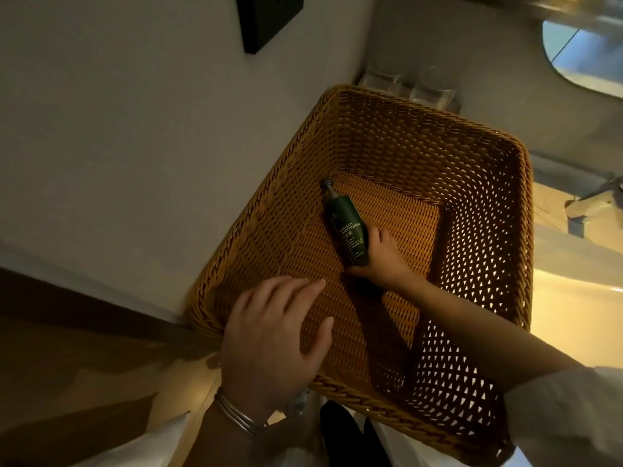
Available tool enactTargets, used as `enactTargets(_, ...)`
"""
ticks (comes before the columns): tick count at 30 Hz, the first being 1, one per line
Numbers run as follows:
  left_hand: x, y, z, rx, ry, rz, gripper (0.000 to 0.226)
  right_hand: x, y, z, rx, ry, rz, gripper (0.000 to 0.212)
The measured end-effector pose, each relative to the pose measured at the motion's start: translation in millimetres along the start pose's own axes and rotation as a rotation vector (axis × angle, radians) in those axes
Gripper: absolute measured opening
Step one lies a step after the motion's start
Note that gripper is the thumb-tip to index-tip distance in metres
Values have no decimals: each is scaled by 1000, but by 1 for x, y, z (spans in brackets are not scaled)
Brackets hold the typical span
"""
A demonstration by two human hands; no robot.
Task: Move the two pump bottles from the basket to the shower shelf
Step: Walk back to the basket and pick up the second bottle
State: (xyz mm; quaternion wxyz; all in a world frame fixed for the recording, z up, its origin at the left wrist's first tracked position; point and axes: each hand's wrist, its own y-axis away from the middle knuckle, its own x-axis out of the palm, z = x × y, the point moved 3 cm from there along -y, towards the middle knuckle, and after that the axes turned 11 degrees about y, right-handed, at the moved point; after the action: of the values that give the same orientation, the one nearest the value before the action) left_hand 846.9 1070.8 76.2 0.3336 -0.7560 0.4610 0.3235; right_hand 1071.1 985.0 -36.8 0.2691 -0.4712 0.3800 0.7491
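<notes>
The left hand (273,335), with thin silver bangles (236,416) on its wrist, sits at the lower centre-left of the frame. It lies flat over the near left corner of a large rectangular basket (256,203) of woven honey-brown wicker. Its fingers (303,288) are straight and slightly spread, pressing on the inner wall without curling round anything.

The basket fills the middle of the frame, its walls sloping down to a smaller, tighter-woven floor. One thing shows inside it: a slim dark green plastic pump bottle (347,230) with pale lettering that reads "conditioner". The bottle lies at the left edge of the basket floor, its grey pump head pointing to the upper left. I cannot tell whether it rests on the weave or is just clear of it.

The right hand (381,261) comes in from the lower right out of a white sleeve (566,416). Its fingers (377,235) are wrapped round the bottle's lower end, with the thumb under the base.

Above the basket's far rim, two clear drinking glasses (431,89) stand close to the pale wall. A black rectangular panel (269,18) hangs at the upper left.
</notes>
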Motion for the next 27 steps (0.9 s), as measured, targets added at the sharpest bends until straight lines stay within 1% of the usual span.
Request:
enactTargets(3, 0, 0, -1, 8, 5, 0, 45, 2, 3, 2, 16, -53, -46, 99)
enactTargets(7, 1, 1, 0, 23, 18, 4, 44, -9, 2, -1, 32, -203, -15, 92)
enactTargets(12, 0, 1, 0, 14, 18, 19, 43, -28, 10, 7, 26, -328, 17, 83)
enactTargets(16, -2, 3, 1, 39, 38, -2, 42, -59, 25, 15, -76, -308, -60, 81)
enactTargets(22, -3, 5, 0, 126, 83, -101, 36, -104, 72, 28, -232, -271, -177, 82)
enactTargets(25, -3, 4, -1, 144, 83, -132, 35, -115, 100, 31, -276, -357, -235, 81)
enactTargets(27, -2, 5, -1, 131, 81, -125, 34, -117, 116, 33, -296, -427, -272, 80)
